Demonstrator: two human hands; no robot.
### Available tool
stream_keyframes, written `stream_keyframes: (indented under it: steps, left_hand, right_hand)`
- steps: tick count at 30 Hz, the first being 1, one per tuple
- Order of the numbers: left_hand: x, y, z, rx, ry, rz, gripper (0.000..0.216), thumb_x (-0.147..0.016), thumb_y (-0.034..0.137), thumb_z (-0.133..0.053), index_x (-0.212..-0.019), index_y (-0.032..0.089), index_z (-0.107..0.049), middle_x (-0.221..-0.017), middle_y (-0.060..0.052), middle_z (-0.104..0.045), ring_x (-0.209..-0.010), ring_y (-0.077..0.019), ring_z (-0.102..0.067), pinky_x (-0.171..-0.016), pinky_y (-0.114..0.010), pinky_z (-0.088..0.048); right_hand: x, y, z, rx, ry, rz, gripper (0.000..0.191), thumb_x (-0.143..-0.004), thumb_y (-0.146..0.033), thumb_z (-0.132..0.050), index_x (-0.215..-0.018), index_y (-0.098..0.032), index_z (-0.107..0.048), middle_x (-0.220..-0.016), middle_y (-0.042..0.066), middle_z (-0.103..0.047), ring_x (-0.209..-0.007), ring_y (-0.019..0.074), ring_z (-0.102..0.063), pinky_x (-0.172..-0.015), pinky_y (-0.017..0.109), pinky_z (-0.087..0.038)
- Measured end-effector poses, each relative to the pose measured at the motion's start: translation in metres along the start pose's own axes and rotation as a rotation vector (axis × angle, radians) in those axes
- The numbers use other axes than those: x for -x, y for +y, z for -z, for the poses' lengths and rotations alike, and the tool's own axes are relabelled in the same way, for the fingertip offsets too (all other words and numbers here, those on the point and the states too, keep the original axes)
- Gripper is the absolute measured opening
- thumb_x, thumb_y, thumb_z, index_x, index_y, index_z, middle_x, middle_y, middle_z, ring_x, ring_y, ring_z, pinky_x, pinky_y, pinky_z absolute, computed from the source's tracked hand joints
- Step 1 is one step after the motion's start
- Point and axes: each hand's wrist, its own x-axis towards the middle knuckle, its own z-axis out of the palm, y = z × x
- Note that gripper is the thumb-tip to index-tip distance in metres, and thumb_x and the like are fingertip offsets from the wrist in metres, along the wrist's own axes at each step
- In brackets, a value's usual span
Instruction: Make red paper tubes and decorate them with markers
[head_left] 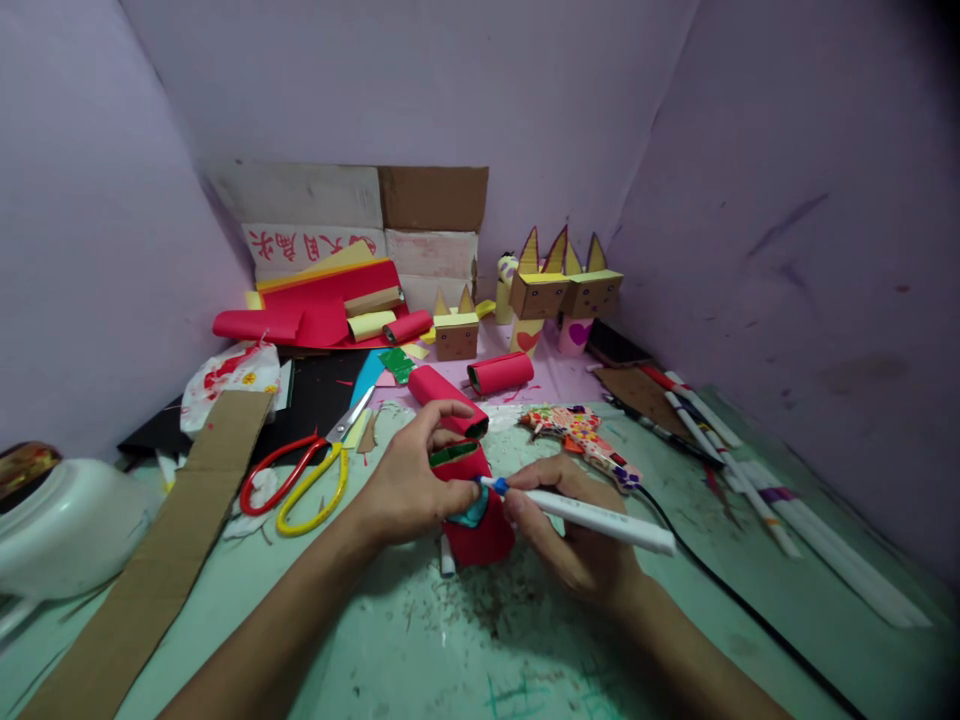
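My left hand (416,478) is closed around a red paper tube (459,462) with a dark green inside, its thumb pressing near a light blue patch (472,512). More red paper (487,540) shows below that patch; whether it belongs to the same tube I cannot tell. A white marker (600,518) with a blue tip is pinched in my right hand (574,530), and its tip meets the blue patch beside my left thumb. A small white marker cap (447,558) lies below. Behind my hands lie two more red tubes (501,373).
Scissors (330,445) and a cardboard strip (180,520) lie left, beside a white pot (67,525). A patterned glue gun (581,440) with a black cord lies right, near several markers (750,470). Cardboard cat figures (540,295) and red paper sheets (330,300) stand behind.
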Motion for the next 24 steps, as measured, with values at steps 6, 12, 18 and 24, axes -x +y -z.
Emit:
stream_keyframes:
  steps: [6,12,18,24]
  left_hand:
    - [-0.0006,-0.0005,0.0006,-0.007,-0.001,-0.009,0.054,-0.057,0.011,-0.068,-0.108,0.021,-0.052,-0.106,-0.003,-0.065,-0.097,-0.02,-0.063,-0.075,-0.027,-0.052]
    - [-0.0008,-0.0012,0.0012,-0.006,-0.004,0.006,0.054,-0.058,0.012,-0.068,-0.109,0.021,-0.052,-0.098,-0.002,-0.066,-0.09,-0.0194,-0.065,-0.072,-0.028,-0.052]
    - [-0.0008,-0.0031,0.0016,-0.009,0.014,0.036,0.055,-0.058,0.015,-0.069,-0.11,0.021,-0.052,-0.098,-0.003,-0.066,-0.089,-0.0213,-0.066,-0.067,-0.029,-0.053]
    - [0.0003,-0.0022,0.0011,-0.007,0.03,0.038,0.055,-0.057,0.014,-0.068,-0.11,0.02,-0.052,-0.098,-0.005,-0.067,-0.092,-0.0224,-0.065,-0.068,-0.029,-0.052]
  right_hand:
    - [0.0,-0.004,-0.0015,0.013,0.06,-0.032,0.003,-0.087,-0.02,-0.059,-0.088,-0.022,-0.06,-0.068,0.0,-0.071,-0.052,0.0137,-0.064,-0.049,0.024,-0.048]
    - [-0.0041,-0.0066,0.0015,0.036,0.083,-0.016,0.005,-0.085,-0.02,-0.057,-0.081,-0.022,-0.06,-0.062,0.0,-0.068,-0.048,0.0133,-0.063,-0.046,0.023,-0.047]
    - [-0.005,-0.0076,0.0016,0.03,0.077,-0.012,0.005,-0.084,-0.019,-0.058,-0.08,-0.022,-0.06,-0.061,-0.001,-0.068,-0.047,0.0122,-0.062,-0.045,0.021,-0.047]
    - [-0.0049,-0.007,0.0012,0.047,0.076,-0.009,0.006,-0.085,-0.019,-0.057,-0.08,-0.022,-0.059,-0.06,-0.001,-0.068,-0.047,0.0123,-0.062,-0.045,0.021,-0.046]
